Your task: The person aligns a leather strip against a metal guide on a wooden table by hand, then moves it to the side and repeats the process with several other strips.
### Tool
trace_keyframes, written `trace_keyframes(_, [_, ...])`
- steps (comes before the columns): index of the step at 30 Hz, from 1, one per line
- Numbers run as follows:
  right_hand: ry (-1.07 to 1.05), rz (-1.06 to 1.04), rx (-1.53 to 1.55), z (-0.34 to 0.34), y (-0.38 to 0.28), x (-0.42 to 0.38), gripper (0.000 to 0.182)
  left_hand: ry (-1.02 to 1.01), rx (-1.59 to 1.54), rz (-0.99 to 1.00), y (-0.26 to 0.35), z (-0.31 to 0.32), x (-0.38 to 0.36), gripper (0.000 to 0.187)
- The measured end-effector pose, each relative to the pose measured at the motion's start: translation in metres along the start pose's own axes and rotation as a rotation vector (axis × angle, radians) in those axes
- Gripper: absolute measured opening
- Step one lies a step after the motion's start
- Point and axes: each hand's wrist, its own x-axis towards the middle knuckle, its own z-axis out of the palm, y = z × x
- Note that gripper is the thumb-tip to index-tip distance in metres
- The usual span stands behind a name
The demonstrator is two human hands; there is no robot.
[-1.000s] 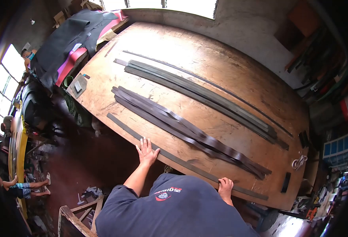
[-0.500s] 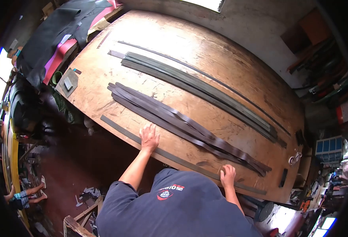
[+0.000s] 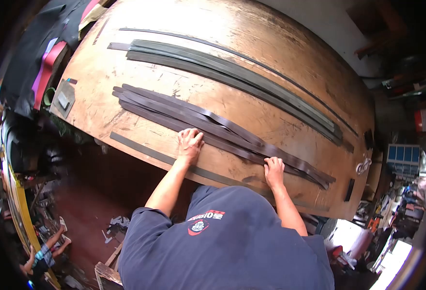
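A bundle of long dark brown strips [image 3: 174, 108] lies slantwise across the wooden table [image 3: 147, 137]. At its near edge, my left hand [image 3: 190, 146] has its bent fingers closed on the strips left of their middle. Farther right, my right hand [image 3: 274, 171] has curled fingers closed on the same near edge; its fingertips are partly hidden. One flat dark strip [image 3: 143, 149] runs along the table's front edge, passing beneath my left forearm. Behind the brown bundle is a stack of grey-green strips [image 3: 213, 70], with a thin dark strip [image 3: 266, 60] beyond it.
A grey board [image 3: 63, 99] with a small block sits at the table's left corner. White rings [image 3: 363, 165] and a dark bar [image 3: 349, 190] lie at the right end. Black and pink sheets hang at the upper left. Another person's legs [image 3: 56, 241] show at the lower left.
Both hands have moved forward from the front strip to the brown bundle, and their fingers now close at its near edge. The view has shifted, with the table higher in it.
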Motion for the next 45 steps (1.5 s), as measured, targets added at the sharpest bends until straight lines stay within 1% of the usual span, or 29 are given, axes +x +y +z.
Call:
trace_keyframes(2, [0.016,-0.003,-0.004,0.000,0.009,-0.002,0.026,0.022,-0.004,0.042,-0.003,0.002,0.002,0.036])
trace_keyframes(5, [-0.029,0.106,0.026,-0.007,0.011,-0.007,0.028,-0.016,0.007,0.075,-0.012,0.009,0.003,0.036])
trace_keyframes(6, [-0.029,0.111,0.009,-0.011,0.012,-0.009,0.028,-0.019,0.017,0.081,-0.012,0.008,0.004,0.037])
trace_keyframes(11, [0.015,0.182,-0.038,-0.021,0.045,-0.027,0.025,-0.059,0.020,0.060,-0.011,0.011,0.004,0.035])
trace_keyframes(13, [0.035,0.161,-0.067,-0.022,0.060,-0.034,0.025,-0.038,0.008,0.065,-0.013,0.015,0.003,0.033])
trace_keyframes(14, [0.043,0.154,-0.064,-0.026,0.066,-0.036,0.021,-0.051,0.012,0.047,-0.008,0.011,0.004,0.031])
trace_keyframes(19, [0.040,0.186,-0.157,-0.040,0.091,-0.043,0.024,-0.067,0.011,0.020,-0.005,0.013,0.002,0.031])
trace_keyframes(21, [-0.028,0.206,-0.213,-0.039,0.097,-0.043,0.026,-0.062,0.017,0.005,-0.005,0.015,-0.001,0.032])
trace_keyframes(23, [-0.028,0.184,-0.245,-0.034,0.104,-0.041,0.025,-0.041,0.021,-0.006,-0.011,0.023,-0.005,0.033])
trace_keyframes(25, [-0.059,0.188,-0.300,-0.035,0.105,-0.040,0.023,-0.067,0.036,-0.025,-0.004,0.018,-0.005,0.033])
trace_keyframes(28, [-0.068,0.156,-0.328,-0.043,0.119,-0.044,0.021,-0.045,0.067,-0.036,-0.002,0.020,-0.006,0.034])
trace_keyframes(29, [-0.081,0.148,-0.339,-0.045,0.125,-0.047,0.021,-0.041,0.074,-0.045,-0.001,0.021,-0.007,0.034])
trace_keyframes(30, [-0.083,0.146,-0.352,-0.050,0.134,-0.051,0.017,-0.042,0.091,-0.063,-0.001,0.022,-0.008,0.033])
trace_keyframes(31, [-0.101,0.149,-0.375,-0.054,0.146,-0.054,0.016,-0.040,0.099,-0.064,0.000,0.023,-0.008,0.033])
trace_keyframes(33, [-0.126,0.155,-0.383,-0.069,0.167,-0.063,0.020,-0.052,0.139,-0.080,0.005,0.022,-0.007,0.031])
trace_keyframes(34, [-0.148,0.185,-0.383,-0.075,0.176,-0.068,0.021,-0.060,0.160,-0.092,0.008,0.022,-0.007,0.030])
trace_keyframes(35, [-0.172,0.203,-0.404,-0.081,0.183,-0.071,0.019,-0.065,0.166,-0.086,0.008,0.023,-0.007,0.030])
trace_keyframes(37, [-0.173,0.214,-0.409,-0.088,0.191,-0.077,0.020,-0.087,0.203,-0.156,0.007,0.027,-0.007,0.030])
trace_keyframes(38, [-0.173,0.222,-0.399,-0.090,0.201,-0.082,0.020,-0.084,0.203,-0.155,0.001,0.032,-0.008,0.031])
trace_keyframes(40, [-0.184,0.298,-0.508,-0.096,0.228,-0.096,0.017,-0.096,0.249,-0.159,0.001,0.033,-0.006,0.030])
trace_keyframes(41, [-0.210,0.331,-0.478,-0.111,0.238,-0.106,0.019,-0.120,0.266,-0.176,0.004,0.032,-0.004,0.031])
trace_keyframes(43, [-0.163,0.363,-0.435,-0.128,0.270,-0.127,0.027,-0.143,0.277,-0.189,0.006,0.032,-0.001,0.030])
trace_keyframes(45, [-0.124,0.420,-0.437,-0.144,0.289,-0.139,0.028,-0.086,0.315,-0.201,0.010,0.037,-0.003,0.028])
